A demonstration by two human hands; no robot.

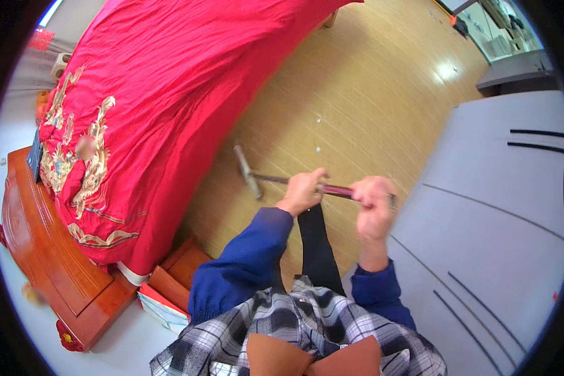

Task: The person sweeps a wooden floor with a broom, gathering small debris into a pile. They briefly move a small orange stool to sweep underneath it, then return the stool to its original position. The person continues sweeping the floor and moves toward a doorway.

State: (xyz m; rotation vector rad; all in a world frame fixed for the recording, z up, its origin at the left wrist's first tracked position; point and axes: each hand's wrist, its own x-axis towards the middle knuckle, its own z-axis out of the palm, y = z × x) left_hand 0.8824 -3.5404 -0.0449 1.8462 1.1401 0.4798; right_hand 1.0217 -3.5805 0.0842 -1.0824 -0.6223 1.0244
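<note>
Across the front of me runs a long-handled broom (338, 190) with a dark shaft and a reddish upper grip. Its narrow pale grey head (249, 173) is low over the wooden floor beside the bed; its underside is hidden. My left hand (302, 191) is closed round the middle of the shaft. Farther up, my right hand (374, 203), slightly blurred, is closed round the handle near its end. Two small white bits, one a scrap (318, 150), lie on the floor beyond my left hand.
A bed with a red embroidered cover (188, 81) fills the left, its wooden headboard (62, 250) nearer me. Beside it stands a small wooden cabinet (185, 266). Grey wardrobe doors (482, 207) with black handles line the right. A dark ledge (520, 74) juts out at far right.
</note>
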